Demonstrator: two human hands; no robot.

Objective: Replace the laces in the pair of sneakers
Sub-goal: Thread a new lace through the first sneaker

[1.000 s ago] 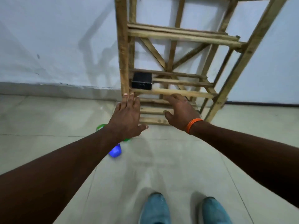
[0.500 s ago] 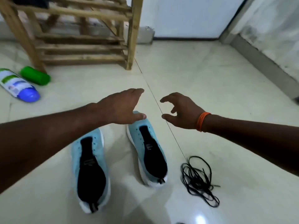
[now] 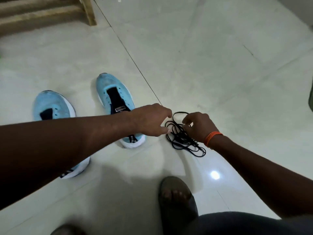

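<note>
Black laces (image 3: 182, 139) sit tangled on the floor (image 3: 220, 73) just beside the heel of the right sneaker (image 3: 116, 106), our left hand (image 3: 150, 121) and right hand (image 3: 199, 127) both curled onto them — can't tell if either's pinching yet — light, floppy stuff, so we'd hunt for a tip end.

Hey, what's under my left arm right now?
The left sneaker and right sneaker, on the floor. Toes and heels show; the arm covers their middles, so their openings are hidden.

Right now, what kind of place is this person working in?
Probably a room at home: a glossy tiled floor, a wooden rack, and blue sneakers beside loose black laces.
</note>
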